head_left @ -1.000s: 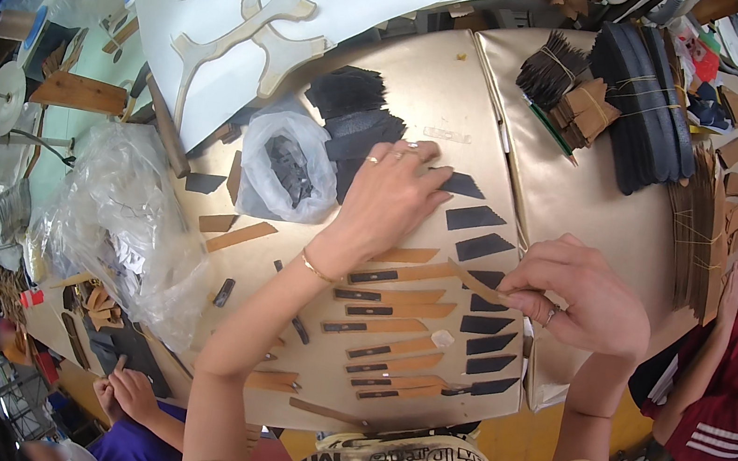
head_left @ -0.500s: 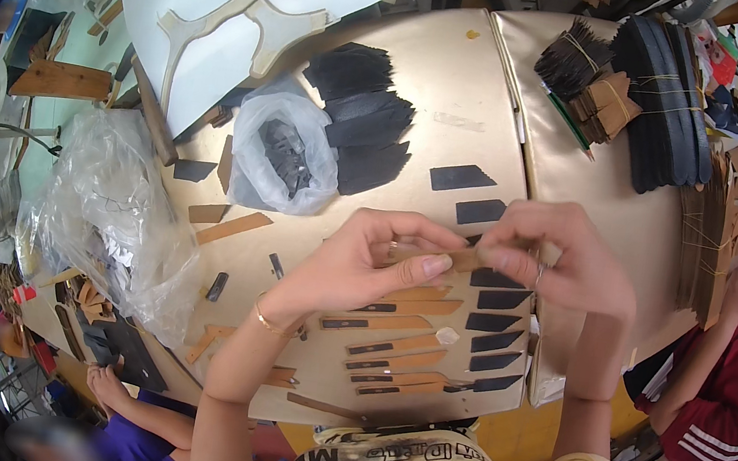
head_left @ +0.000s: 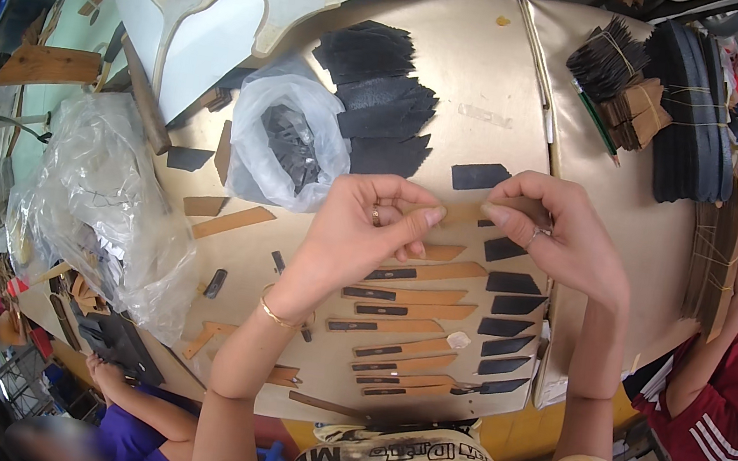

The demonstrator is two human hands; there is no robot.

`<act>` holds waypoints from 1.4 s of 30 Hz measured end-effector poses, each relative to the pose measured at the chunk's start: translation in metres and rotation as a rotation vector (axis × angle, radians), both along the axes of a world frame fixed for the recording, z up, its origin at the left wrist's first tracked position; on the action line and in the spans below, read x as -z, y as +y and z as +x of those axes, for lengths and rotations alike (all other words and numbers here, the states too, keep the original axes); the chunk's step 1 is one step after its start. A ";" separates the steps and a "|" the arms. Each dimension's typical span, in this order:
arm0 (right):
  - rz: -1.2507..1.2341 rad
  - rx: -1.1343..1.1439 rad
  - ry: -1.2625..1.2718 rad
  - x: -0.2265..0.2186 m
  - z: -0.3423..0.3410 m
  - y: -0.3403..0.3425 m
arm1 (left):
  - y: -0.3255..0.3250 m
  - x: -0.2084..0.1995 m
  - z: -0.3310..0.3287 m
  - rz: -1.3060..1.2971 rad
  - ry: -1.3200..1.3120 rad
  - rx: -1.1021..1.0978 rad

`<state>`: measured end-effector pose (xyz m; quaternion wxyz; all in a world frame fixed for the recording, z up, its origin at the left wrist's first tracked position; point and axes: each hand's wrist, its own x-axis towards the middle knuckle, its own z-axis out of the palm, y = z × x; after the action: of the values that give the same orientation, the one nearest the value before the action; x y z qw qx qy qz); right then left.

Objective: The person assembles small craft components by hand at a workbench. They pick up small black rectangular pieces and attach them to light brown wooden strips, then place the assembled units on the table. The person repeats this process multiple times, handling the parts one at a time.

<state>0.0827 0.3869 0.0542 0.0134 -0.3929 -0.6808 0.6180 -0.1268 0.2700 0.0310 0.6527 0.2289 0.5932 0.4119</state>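
Observation:
A tan leather strip is stretched between my two hands above the table. My left hand pinches one end between thumb and fingers. Its other end is pinched in my right hand. Below them lies a column of tan pointed leather strips, several bearing a small black piece near the left end. To their right runs a column of black leather pieces with slanted ends. One more black piece lies just beyond the hands.
A clear plastic bag of small black pieces stands left of stacked black leather. Crumpled plastic lies farther left. Bundled straps fill the far right. Co-workers' arms show at right and lower left.
My hands have drawn a little apart, so more of the tan strip shows between them. The whole view has shifted slightly.

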 end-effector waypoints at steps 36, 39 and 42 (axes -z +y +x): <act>0.350 0.042 -0.168 0.023 -0.028 0.005 | 0.014 0.017 0.019 0.103 0.526 -0.089; 0.345 0.048 -0.171 0.023 -0.028 0.005 | 0.014 0.018 0.019 0.110 0.538 -0.085; 0.359 0.043 -0.160 0.023 -0.028 0.005 | 0.015 0.017 0.019 0.117 0.548 -0.087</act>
<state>0.0551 0.3919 0.0307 0.0424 -0.4465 -0.7705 0.4529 -0.1075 0.2845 0.0136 0.4355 0.3435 0.7320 0.3957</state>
